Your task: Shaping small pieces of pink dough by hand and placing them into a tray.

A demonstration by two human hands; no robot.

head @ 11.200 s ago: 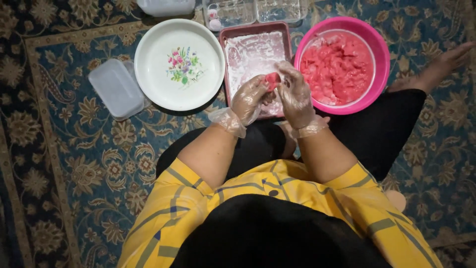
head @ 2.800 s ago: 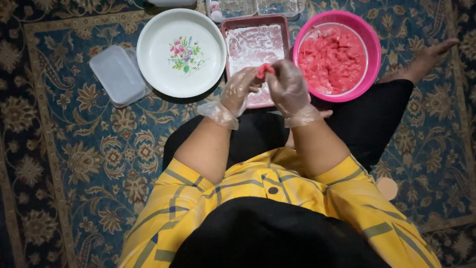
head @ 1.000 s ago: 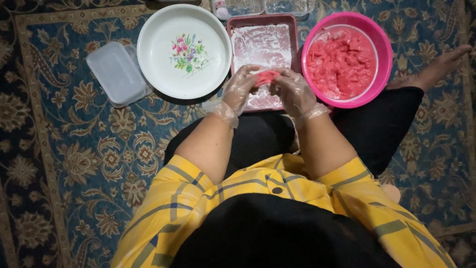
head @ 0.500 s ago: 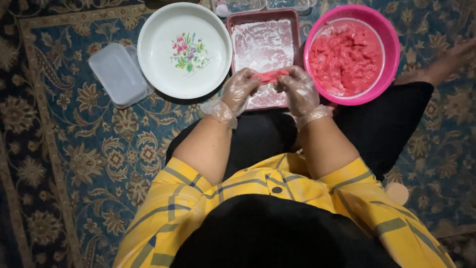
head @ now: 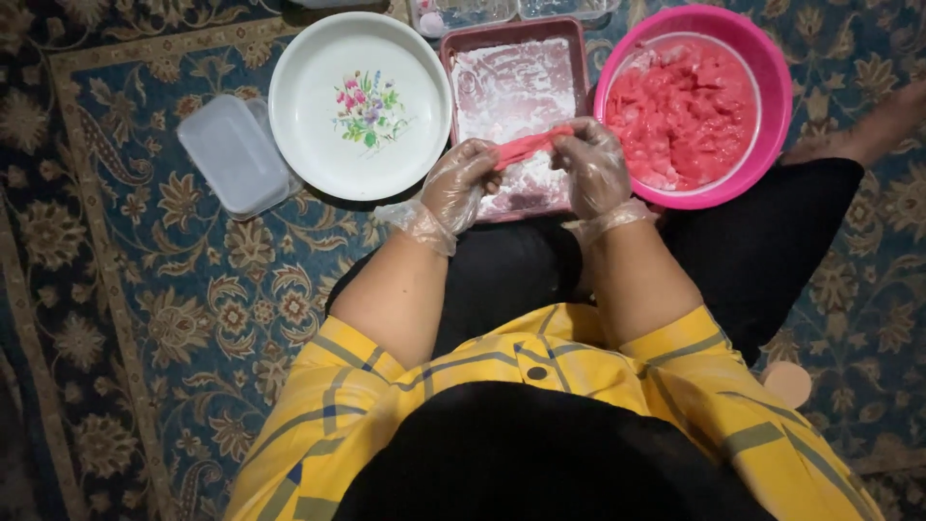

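Both my hands wear clear plastic gloves. My left hand (head: 461,183) and my right hand (head: 592,164) each pinch one end of a stretched strip of pink dough (head: 526,147), held over a rectangular pink tray (head: 513,27) dusted with white flour. To the right of the tray stands a round pink bowl (head: 772,106) filled with more pink dough (head: 687,111). Left of the tray lies a white plate (head: 309,116) with a flower print in its middle, nothing on it.
A clear plastic lidded box (head: 233,154) sits left of the plate. Clear containers (head: 463,12) stand behind the tray at the top edge. Everything rests on a blue patterned carpet (head: 174,318). My bare foot (head: 868,135) lies right of the bowl.
The pink dough was a small lump between my hands earlier; it is now pulled out into a longer strip, with my hands a little farther apart.
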